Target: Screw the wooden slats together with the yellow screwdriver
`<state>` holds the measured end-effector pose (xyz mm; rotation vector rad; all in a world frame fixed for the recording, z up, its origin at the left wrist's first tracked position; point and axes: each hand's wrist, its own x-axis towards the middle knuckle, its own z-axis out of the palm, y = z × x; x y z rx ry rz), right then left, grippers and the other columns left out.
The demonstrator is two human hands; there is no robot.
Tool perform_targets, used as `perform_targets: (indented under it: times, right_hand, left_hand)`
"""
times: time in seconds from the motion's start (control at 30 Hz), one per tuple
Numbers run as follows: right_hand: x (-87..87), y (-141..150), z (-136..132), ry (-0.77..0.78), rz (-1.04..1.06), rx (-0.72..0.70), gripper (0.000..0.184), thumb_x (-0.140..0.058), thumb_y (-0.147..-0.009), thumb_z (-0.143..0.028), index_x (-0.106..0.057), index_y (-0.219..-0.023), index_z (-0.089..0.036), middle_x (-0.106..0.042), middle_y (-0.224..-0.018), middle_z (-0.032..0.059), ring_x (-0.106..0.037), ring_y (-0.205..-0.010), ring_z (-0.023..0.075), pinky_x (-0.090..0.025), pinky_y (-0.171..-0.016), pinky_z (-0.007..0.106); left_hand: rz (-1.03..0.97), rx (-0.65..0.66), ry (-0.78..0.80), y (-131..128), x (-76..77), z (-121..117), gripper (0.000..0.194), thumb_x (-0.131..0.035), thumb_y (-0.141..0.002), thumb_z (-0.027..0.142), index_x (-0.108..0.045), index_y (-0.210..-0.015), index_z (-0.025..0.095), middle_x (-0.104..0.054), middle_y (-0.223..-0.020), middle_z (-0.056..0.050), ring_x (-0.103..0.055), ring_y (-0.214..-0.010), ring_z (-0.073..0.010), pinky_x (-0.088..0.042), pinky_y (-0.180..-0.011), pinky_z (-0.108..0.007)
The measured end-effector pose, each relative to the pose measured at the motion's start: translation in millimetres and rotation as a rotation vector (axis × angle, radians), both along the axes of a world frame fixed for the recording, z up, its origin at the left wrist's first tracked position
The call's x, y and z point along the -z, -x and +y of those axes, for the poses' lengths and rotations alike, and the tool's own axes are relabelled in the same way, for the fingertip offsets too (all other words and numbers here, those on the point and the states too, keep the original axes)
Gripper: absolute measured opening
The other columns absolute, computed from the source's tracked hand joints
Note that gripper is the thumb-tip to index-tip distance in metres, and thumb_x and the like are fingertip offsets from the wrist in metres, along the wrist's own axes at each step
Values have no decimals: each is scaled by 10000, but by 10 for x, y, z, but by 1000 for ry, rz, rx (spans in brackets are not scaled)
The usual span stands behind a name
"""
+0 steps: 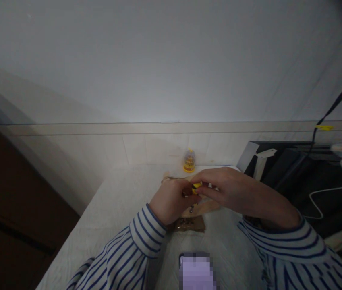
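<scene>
Yellow-and-red tool (197,187), blue-striped white sleeves (146,237) (both arms), yellow jar (189,160)

Both hands (201,193) meet over a board (207,207) on the counter (113,209); a small jar (189,161) stands behind (by the wall).

2 hands (171,199), 1 yellow container (189,160)

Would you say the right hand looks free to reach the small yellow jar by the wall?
Probably not at once: the right hand pinches a small yellow piece with the left hand; the path to the jar is open.
</scene>
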<state>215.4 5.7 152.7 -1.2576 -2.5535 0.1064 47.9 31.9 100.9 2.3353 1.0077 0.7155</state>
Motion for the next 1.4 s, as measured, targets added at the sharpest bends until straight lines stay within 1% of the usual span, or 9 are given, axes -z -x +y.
perform_targets:
  times: [0.23, 0.37, 0.47, 0.6, 0.73, 0.93, 1.1, 1.23, 1.4]
  right_hand:
    - [18, -12, 6, -15, 16, -6, 201, -500, -830, -204, -666, -943, -213, -687, -840, 31, -615, -760, 176, -441, -677, 295]
    - [25, -11, 10, -14, 10, 8, 200, -504, -832, -213, -666, -951, -204, -682, -830, 41, -611, -755, 178, -447, -691, 304]
    - [30, -7, 10, -28, 12, 7, 194, -523, -822, -213, -661, -958, -217, -679, -827, 27, -604, -743, 172, -444, -678, 299]
    - [30, 0, -3, -22, 1, 31, 177, -548, -804, -215, -657, -943, -217, -667, -804, 16, -591, -717, 171, -441, -640, 296]
    - [25, 3, -6, -31, 6, 7, 179, -521, -809, -199, -660, -921, -217, -671, -808, 18, -596, -723, 167, -436, -643, 292]
    - [24, -18, 15, -29, 19, -12, 159, -496, -838, -207, -650, -878, -210, -667, -799, 21, -593, -727, 165, -418, -653, 290]
    - [33, -27, 13, -34, 11, 1, 136, -501, -849, -235, -629, -875, -197, -641, -772, 15, -572, -711, 157, -395, -624, 280]
    - [12, -8, -12, -12, -31, 37, 143, -506, -854, -271, -607, -817, -177, -619, -744, 23, -557, -685, 160, -375, -601, 279]
    - [-2, 8, -18, 14, -50, 51, 143, -508, -854, -259, -605, -813, -163, -611, -735, 30, -552, -682, 162, -374, -604, 278]
  left_hand:
    - [50, 13, -21, 0, -33, -8, 182, -549, -787, 226, -667, -914, 172, -609, -650, 3, -503, -562, -106, -336, -514, -190]
    - [25, 35, -35, -8, -35, -10, 177, -530, -790, 218, -664, -896, 172, -608, -669, 2, -501, -575, -104, -346, -525, -188]
    - [13, 36, -36, -11, -33, -13, 175, -517, -787, 204, -659, -882, 164, -588, -640, 12, -482, -550, -94, -330, -509, -182]
    - [17, 6, -37, 0, -2, 2, 145, -544, -773, 233, -658, -781, 142, -544, -576, 26, -450, -513, -81, -290, -477, -183]
    - [14, -3, 16, 17, 46, 45, 221, -558, -780, 292, -629, -642, 134, -490, -517, 40, -403, -478, -70, -254, -456, -190]
    - [17, 17, 112, 25, 79, 96, 290, -545, -802, 324, -606, -604, 122, -471, -519, 36, -369, -479, -69, -230, -437, -195]
    - [47, 21, 119, 33, 55, 91, 291, -547, -801, 311, -611, -597, 113, -430, -497, 47, -337, -466, -63, -213, -430, -194]
    - [94, 45, 64, 35, 21, 72, 271, -538, -802, 315, -655, -657, 119, -472, -525, 33, -372, -492, -74, -243, -453, -196]
    - [109, 47, 42, 34, 28, 69, 241, -514, -803, 294, -684, -739, 135, -513, -552, 24, -395, -498, -80, -253, -465, -201]
